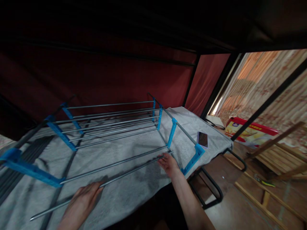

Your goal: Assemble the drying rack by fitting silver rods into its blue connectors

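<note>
A loose grey metal rod [131,173] runs slantwise across the front of a rack frame. My left hand [83,199] is closed over it toward its left end, which sticks out past the hand. Near the other end, my right hand [169,163] has its fingers on the rod, close to the lower right of the frame. The rack frame [112,165] has several parallel metal rods joined by blue plastic brackets [172,132] at both sides. Of these, the front left bracket [33,171] is nearest my left hand, and the front right bracket [195,158] stands beside my right wrist.
Grey fabric [182,118] covers the bed under the rack. A phone [202,139] lies on it at right. More dark rods [31,153] lie at left. On the floor are a red and yellow box [251,132], pliers [263,182] and wooden frames [266,198].
</note>
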Demonstrator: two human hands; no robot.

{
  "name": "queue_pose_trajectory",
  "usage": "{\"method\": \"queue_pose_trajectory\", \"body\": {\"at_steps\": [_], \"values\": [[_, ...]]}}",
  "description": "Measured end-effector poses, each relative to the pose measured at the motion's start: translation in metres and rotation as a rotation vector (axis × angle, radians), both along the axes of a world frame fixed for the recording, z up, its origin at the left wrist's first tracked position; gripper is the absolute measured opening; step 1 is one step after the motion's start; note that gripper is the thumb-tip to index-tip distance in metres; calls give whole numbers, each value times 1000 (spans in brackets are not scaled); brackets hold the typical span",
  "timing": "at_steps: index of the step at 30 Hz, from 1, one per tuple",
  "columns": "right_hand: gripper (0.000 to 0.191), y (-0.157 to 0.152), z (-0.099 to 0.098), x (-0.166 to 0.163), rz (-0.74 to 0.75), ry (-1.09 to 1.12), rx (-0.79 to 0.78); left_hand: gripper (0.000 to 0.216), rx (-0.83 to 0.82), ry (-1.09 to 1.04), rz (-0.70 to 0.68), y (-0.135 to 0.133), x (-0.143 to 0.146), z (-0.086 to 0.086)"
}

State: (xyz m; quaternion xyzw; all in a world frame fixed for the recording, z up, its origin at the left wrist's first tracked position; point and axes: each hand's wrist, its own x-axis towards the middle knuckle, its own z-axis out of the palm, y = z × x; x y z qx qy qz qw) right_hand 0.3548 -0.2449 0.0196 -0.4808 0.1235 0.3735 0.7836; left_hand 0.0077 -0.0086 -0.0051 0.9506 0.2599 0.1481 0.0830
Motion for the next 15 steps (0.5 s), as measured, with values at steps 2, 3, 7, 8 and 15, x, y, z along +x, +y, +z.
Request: {"method": "queue_pose_trajectory", "body": {"at_steps": [2, 3, 7, 8, 15], "values": [[8, 9, 10, 8, -8, 0, 61, 46, 8, 45, 4, 2, -1, 9], [8, 12, 14, 12, -8, -10, 81, 45, 10, 58, 15, 3, -2, 12], [8, 22, 26, 19, -38, -116, 162, 45, 43, 79, 87, 1, 7, 20], [8, 23, 28, 19, -45, -150, 178, 46, 57, 85, 104, -3, 13, 24], [4, -11, 8, 28, -93, -197, 113, 37, 40, 138, 93, -34, 65, 61]]}}
